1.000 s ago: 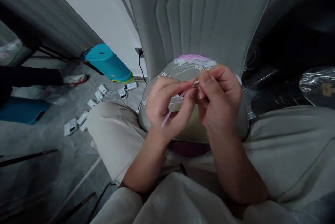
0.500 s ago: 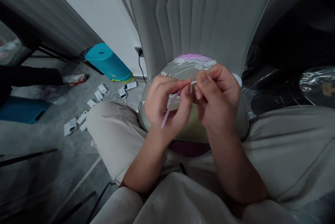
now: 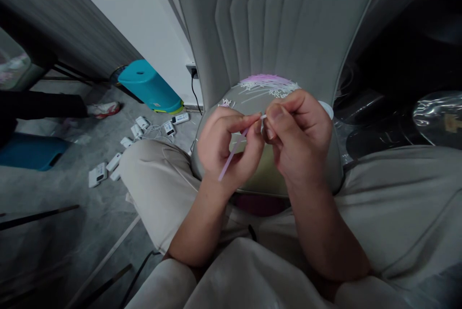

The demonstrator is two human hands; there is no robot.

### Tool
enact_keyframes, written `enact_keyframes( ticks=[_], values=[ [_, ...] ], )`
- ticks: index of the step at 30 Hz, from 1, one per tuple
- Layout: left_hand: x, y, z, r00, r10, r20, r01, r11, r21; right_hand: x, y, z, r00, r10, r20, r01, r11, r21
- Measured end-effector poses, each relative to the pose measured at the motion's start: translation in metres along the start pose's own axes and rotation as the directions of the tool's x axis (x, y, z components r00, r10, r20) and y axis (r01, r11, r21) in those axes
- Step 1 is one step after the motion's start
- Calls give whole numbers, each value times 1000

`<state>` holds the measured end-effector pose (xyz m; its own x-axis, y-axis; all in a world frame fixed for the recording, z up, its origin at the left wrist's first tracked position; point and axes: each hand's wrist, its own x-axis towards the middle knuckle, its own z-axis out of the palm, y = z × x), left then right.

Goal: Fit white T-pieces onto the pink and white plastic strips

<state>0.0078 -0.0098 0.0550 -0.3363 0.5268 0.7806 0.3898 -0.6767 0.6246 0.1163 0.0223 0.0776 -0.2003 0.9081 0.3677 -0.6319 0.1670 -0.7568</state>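
Observation:
Above the chair seat, my left hand (image 3: 231, 140) is closed in a pinch on a thin, flat lilac strip (image 3: 229, 163), whose free tail slants down across the palm toward the wrist. A short white piece (image 3: 263, 117) bridges the fingertips of both hands; whether it is the strip's own end or a separate part I cannot tell. My right hand (image 3: 301, 135) pinches that white piece between thumb and fingers. Behind the hands, a pile of pink and white strips (image 3: 267, 80) lies on the seat. A smaller white cluster (image 3: 226, 103) sits left of it.
The grey padded chair (image 3: 281, 20) faces me between my knees. On the floor at left are several white power banks (image 3: 169, 128) with cables, a teal bin (image 3: 147, 85) and another person's shoe (image 3: 104, 109). Clear plastic wrap (image 3: 438, 116) lies at right.
Both hands have shifted slightly, the fingertips moving a little left and down. The strip's tail has dropped slightly toward the left wrist, and less of the white piece shows between the fingers.

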Motion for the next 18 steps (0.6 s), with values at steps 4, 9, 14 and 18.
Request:
enact_keyframes(
  ticks=[4,9,14,18],
  values=[
    [0,0,0,998,57,13,-57,998,15,0,0,-1,1000,5,25,-4,1000,-31],
    [1,7,1,995,93,39,-96,992,82,0,0,1,999,-6,39,7,1000,-23],
    [3,18,1,999,36,37,-42,983,179,-1,1,3,999,-5,31,5,1000,5],
    [6,19,0,993,95,73,-109,970,216,-2,2,3,999,16,43,-17,1000,18]
  ],
)
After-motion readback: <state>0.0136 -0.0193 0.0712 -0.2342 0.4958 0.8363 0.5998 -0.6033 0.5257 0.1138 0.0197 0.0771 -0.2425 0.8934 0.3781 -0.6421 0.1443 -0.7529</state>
